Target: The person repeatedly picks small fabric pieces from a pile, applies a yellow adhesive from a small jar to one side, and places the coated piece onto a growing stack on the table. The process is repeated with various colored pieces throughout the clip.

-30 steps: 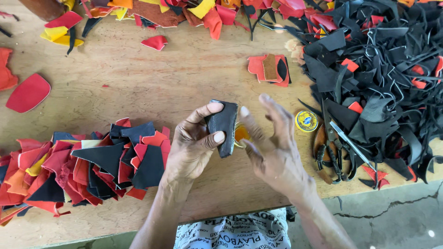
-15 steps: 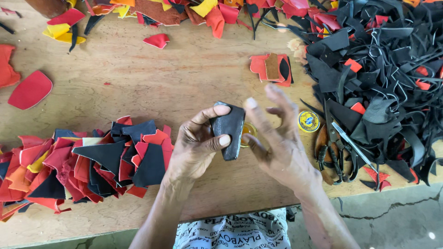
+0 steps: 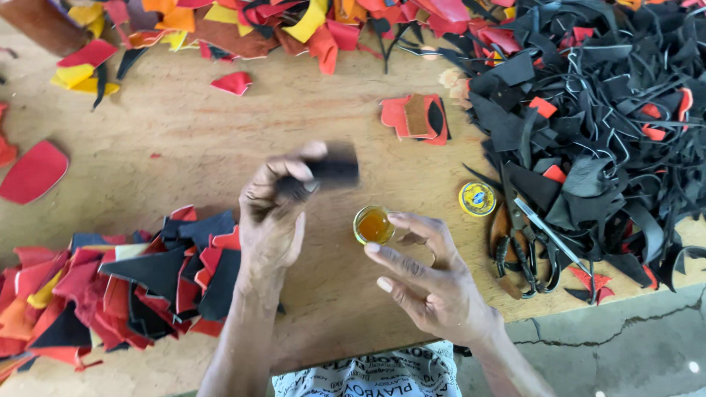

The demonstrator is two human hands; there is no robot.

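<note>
My left hand (image 3: 276, 209) pinches a small black leather piece (image 3: 332, 169) between thumb and fingers, raised above the wooden table (image 3: 184, 140); the piece is blurred. My right hand (image 3: 426, 276) lies lower, fingers spread, with its fingertips beside a small open tin of amber glue (image 3: 373, 225). The right hand holds nothing. Left of my left wrist lies a pile of red, black and orange leather pieces (image 3: 110, 287).
A yellow tin lid (image 3: 477, 198) lies right of the glue tin. Scissors (image 3: 526, 242) rest by a big heap of black leather scraps (image 3: 603, 125). More coloured scraps line the far edge (image 3: 294, 22). A red oval piece (image 3: 33, 173) lies at left.
My right hand has let go of the black piece and dropped down to the glue tin. My left hand keeps the piece and has lifted it slightly away.
</note>
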